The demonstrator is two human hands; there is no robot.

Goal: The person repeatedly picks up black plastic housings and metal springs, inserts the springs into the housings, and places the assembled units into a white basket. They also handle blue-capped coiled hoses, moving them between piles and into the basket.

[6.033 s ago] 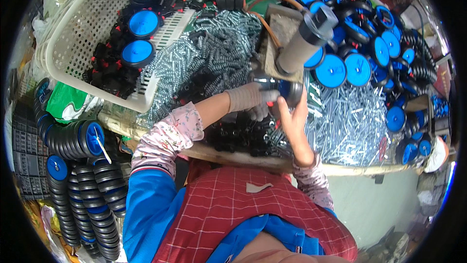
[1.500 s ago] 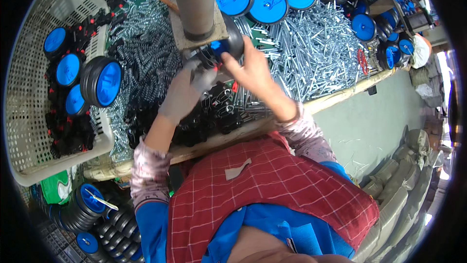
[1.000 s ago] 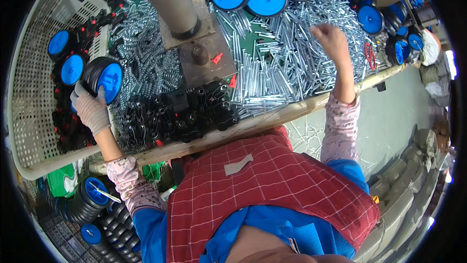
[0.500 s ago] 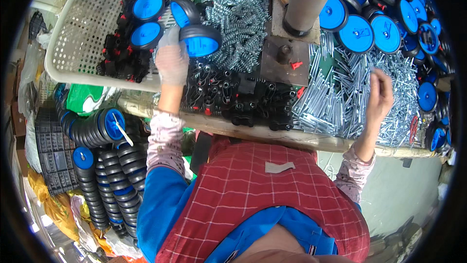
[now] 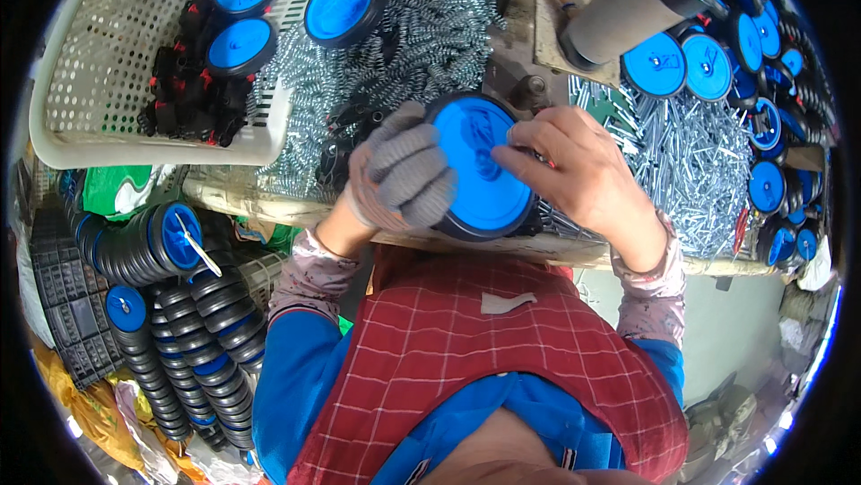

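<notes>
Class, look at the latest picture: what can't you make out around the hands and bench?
All in the head view:
- Blue wheel: part of its left side, hidden by the gloved left hand.
- Right hand: its own grip hides whatever it may pinch.
- White basket: far end, cut off by the upper edge.
- Springs: too small and tangled to count.

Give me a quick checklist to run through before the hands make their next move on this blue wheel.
1. Left hand has the wheel steadied: ok, fingers curled over its left side.
2. Right hand at the wheel's hub: ok, fingertips are at or very near it.
3. Something seated in the hub: cannot tell, the fingers partly cover it.
4. Both hands gloved: not ok, the right is bare.
5. Metal rods nearby: ok, a loose pile lies to the right.
6. Springs sorted: not ok, they lie heaped loose beyond the left hand.
</notes>
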